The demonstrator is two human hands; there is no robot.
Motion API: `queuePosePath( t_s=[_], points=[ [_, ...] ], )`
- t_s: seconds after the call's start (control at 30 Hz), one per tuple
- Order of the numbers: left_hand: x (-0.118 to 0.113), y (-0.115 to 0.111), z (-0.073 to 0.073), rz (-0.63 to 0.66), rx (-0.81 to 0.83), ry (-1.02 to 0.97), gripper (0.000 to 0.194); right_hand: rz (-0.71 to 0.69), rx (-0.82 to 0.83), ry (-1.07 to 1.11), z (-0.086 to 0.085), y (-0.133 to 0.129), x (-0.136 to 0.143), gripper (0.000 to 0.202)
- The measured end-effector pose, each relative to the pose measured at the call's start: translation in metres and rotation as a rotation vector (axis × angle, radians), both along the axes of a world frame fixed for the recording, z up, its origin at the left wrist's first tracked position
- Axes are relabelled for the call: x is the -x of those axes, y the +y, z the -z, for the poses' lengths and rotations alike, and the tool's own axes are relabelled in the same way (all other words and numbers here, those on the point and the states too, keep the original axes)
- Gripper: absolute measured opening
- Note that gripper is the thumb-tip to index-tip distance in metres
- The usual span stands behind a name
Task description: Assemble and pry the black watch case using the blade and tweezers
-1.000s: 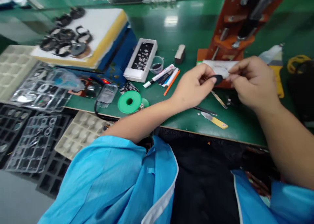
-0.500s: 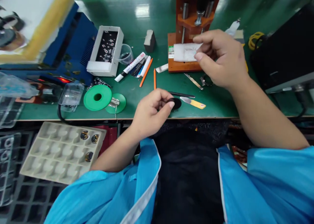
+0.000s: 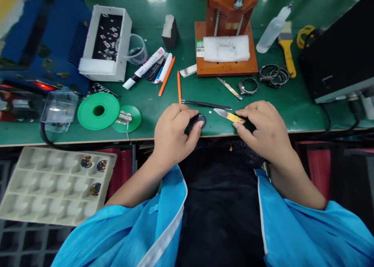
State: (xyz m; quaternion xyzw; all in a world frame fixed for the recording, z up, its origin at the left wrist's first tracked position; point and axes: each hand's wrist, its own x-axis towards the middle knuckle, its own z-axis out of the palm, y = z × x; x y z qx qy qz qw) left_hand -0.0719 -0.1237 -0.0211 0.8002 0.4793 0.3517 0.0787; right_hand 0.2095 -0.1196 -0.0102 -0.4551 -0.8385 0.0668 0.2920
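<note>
Between the thumb and fingers of my left hand (image 3: 177,134) is a small round black part (image 3: 200,121), close to the bench's front edge. My right hand (image 3: 263,130) has its thumb and index finger at the yellow handle of a small knife (image 3: 230,116), pinched around its end. The knife lies on the green bench with its blade pointing left. Black tweezers (image 3: 207,105) rest just behind it, and a thin scalpel-like blade (image 3: 229,88) lies farther back.
An orange press (image 3: 228,69) with a white pad stands at the back. Metal rings (image 3: 248,86), a yellow brush (image 3: 288,56) and a bottle (image 3: 270,35) lie right. A green solder spool (image 3: 98,111), markers (image 3: 149,66) and a beige tray (image 3: 55,185) are left.
My right hand has come down from in front of the press to the yellow knife handle. My left hand still holds the black part. The view has shifted slightly.
</note>
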Motion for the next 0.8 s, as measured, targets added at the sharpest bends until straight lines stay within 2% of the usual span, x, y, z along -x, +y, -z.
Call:
queuePosePath(
  t_s=[0.13, 0.37, 0.57, 0.7, 0.8],
  points=[
    [0.001, 0.000, -0.001, 0.029, 0.000, -0.022, 0.024, 0.021, 0.050, 0.014, -0.002, -0.002, 0.001, 0.021],
    [0.001, 0.000, 0.000, 0.066, -0.024, 0.018, 0.027, 0.046, 0.164, 0.085, -0.008, -0.002, 0.004, 0.006],
    [0.003, 0.001, -0.001, 0.092, -0.035, 0.061, 0.033, 0.030, 0.231, 0.167, -0.009, -0.004, 0.004, 0.013],
    [0.006, 0.001, -0.005, 0.130, 0.027, 0.069, 0.037, -0.055, 0.310, 0.298, -0.016, -0.004, 0.006, 0.032],
    [0.009, 0.001, -0.007, 0.163, 0.061, 0.069, 0.033, -0.130, 0.388, 0.393, -0.021, -0.002, 0.009, 0.030]
  ],
)
